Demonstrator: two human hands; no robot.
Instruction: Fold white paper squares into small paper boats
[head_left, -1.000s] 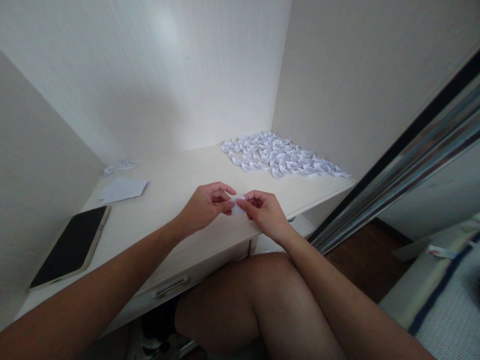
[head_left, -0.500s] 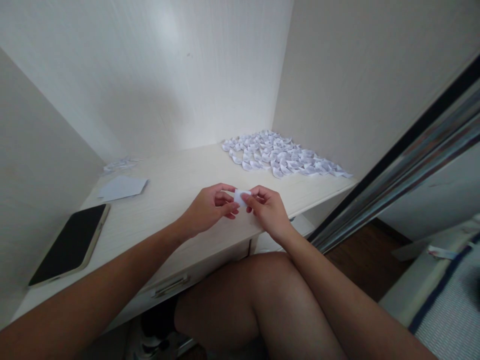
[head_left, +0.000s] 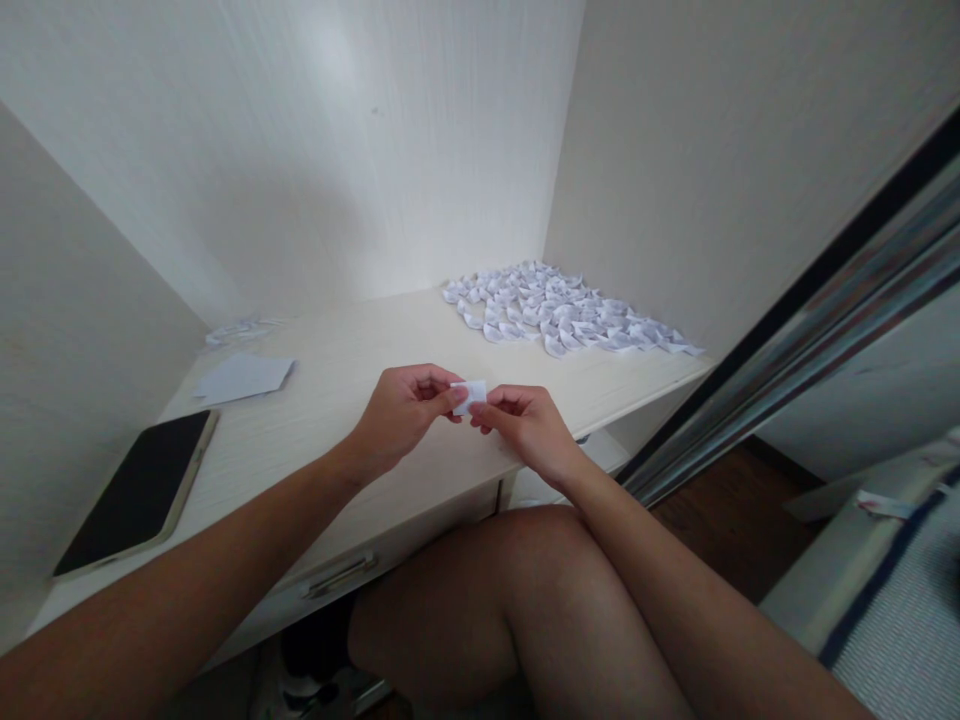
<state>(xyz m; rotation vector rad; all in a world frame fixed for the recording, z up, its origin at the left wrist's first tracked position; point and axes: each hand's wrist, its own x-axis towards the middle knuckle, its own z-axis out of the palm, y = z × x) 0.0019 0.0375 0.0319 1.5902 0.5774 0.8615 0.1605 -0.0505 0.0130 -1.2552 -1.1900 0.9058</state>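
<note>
Nearest: bare leg [head_left: 555,590] below the desk [head_left: 360,350], drawer with metal handle [head_left: 341,577]. Over the desk's front edge, right of its middle: left hand [head_left: 409,405] and right hand [head_left: 525,420], both pinched on one small white paper piece [head_left: 472,392]. Left thumb clamps its left side, right thumb its lower right; fingers behind mostly hidden. Piece roughly square, matte, looks partly folded, so probably unfinished. Phone [head_left: 139,490], dark glassy face, pale rim, flat along left edge toward front-left corner. Beyond it, flat paper sheets [head_left: 244,378], smooth, angular, loosely stacked, not folded. Far right corner: wide spread of folded paper pieces [head_left: 559,310], curled, pointed, overlapping, too many to count; seemingly the done ones. Far left corner: thin paper strips [head_left: 244,330], blurry. Desk pale, faintly wood-grained.
</note>
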